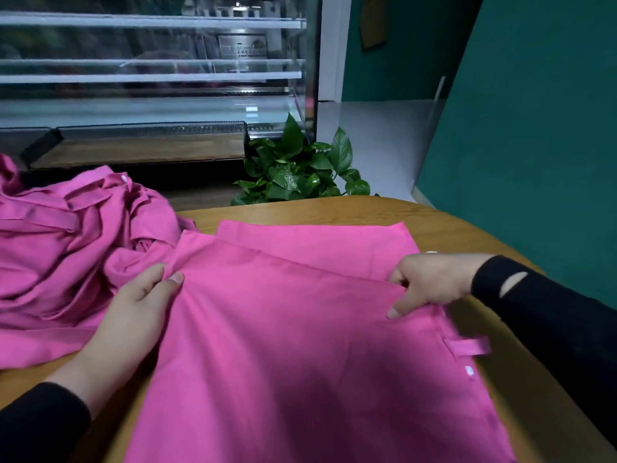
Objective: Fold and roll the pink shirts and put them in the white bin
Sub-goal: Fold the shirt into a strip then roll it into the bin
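Nearest us, a pink shirt [300, 345] lies flat on the wooden desk [367, 212]; our left hand [133, 309] and right hand [430, 282] pinch its folded edge. More pink shirts [66, 248] are heaped left, below a glass display case [150, 78] and plant [297, 168].

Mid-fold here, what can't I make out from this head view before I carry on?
- White bin: nowhere in the head view, so its place is unknown.
- Flat pink shirt: near part cut off by the bottom edge.
- Pink shirt heap: runs past the left edge; folds hide how many shirts it holds.
- Right hand: fingertips tucked under the fold edge.
- Left hand: fingers hidden behind the cloth it pinches.
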The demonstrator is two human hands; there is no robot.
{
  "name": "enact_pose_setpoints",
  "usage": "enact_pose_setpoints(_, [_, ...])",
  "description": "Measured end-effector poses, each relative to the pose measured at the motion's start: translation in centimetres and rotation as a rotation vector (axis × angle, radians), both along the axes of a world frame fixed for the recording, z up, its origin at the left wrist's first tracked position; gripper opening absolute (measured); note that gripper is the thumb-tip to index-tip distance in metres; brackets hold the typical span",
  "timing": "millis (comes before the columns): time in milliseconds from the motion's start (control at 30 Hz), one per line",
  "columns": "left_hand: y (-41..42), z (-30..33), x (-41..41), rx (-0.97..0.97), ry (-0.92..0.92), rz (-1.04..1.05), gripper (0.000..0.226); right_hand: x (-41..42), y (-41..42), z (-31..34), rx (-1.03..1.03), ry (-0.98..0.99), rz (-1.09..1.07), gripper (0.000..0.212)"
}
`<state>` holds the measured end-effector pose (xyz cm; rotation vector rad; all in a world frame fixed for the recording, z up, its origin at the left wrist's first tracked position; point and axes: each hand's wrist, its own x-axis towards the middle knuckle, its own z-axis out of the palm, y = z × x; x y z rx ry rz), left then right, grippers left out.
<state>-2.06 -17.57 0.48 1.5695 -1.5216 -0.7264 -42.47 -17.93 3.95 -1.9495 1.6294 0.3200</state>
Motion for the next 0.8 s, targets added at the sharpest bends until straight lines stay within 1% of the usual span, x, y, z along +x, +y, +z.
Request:
enact_pose_setpoints(33, [0.0,0.1,0.2,0.014,0.044,0.023,0.026,-0.7,0.4,0.3,0.004,0.013,-0.016,0.051])
enact_pose_setpoints(67, [0.0,0.1,0.5,0.032,0.114,0.043,0.039,-1.4,0.9,0.6,0.002,-0.017,-0.040,0.051])
enact_pose_setpoints(100, [0.1,0.3,0.7,0.059,0.203,0.062,0.046,-2.0,1.4,1.0,-0.012,-0.103,-0.086,0.054])
enact_pose_setpoints(133, [0.2,0.5,0.9,0.071,0.327,0.070,0.049,-2.5,2.0,1.4,-0.026,-0.237,-0.150,0.056])
enact_pose_setpoints(167, [0.5,0.9,0.8,0.106,0.452,0.068,0.050,-2.9,2.5,1.6,-0.030,-0.422,-0.239,0.051])
enact_pose_setpoints(233, [0.7,1.3,1.2,0.203,0.623,0.080,0.048,-3.1,3.4,1.7,-0.019,-0.810,-0.422,0.024])
enact_pose_setpoints(267, [0.7,1.4,1.3,0.232,0.656,0.068,0.045,-3.0,3.8,1.7,-0.031,-0.938,-0.495,0.013])
enact_pose_setpoints(333, [0.9,2.0,0.8,0.275,0.642,0.052,0.037,-2.8,4.3,1.1,-0.065,-1.064,-0.623,0.013])
enact_pose_setpoints(367, [1.1,2.4,0.3,0.297,0.631,0.031,0.029,-2.8,4.4,0.7,-0.050,-1.126,-0.679,0.009])
enact_pose_setpoints(400, [1.2,2.5,-0.1,0.320,0.620,0.007,0.024,-2.6,4.5,0.2,-0.024,-1.196,-0.738,0.010])
enact_pose_setpoints(433, [1.4,2.5,-0.5,0.355,0.608,-0.007,0.024,-2.3,4.7,-0.3,0.010,-1.253,-0.776,0.018])
enact_pose_setpoints(500, [1.7,2.2,-0.6,0.419,0.575,-0.036,0.034,-1.8,5.3,-1.3,0.028,-1.269,-0.823,0.024])
enact_pose_setpoints(533, [2.0,2.1,-0.7,0.420,0.557,-0.061,0.034,-1.6,5.6,-1.7,0.005,-1.245,-0.840,0.023])
enact_pose_setpoints(600, [2.1,2.5,-0.9,0.352,0.520,-0.076,0.022,-1.5,5.9,-1.9,-0.100,-1.215,-0.875,0.020])
enact_pose_setpoints(733, [0.0,4.9,-1.6,0.181,0.521,-0.074,0.029,-2.0,3.9,0.1,-0.373,-1.266,-0.923,0.017])
enact_pose_setpoints(800, [-2.6,5.3,-2.0,0.168,0.449,-0.071,0.025,-2.0,1.3,1.1,-0.460,-1.210,-0.896,0.018])
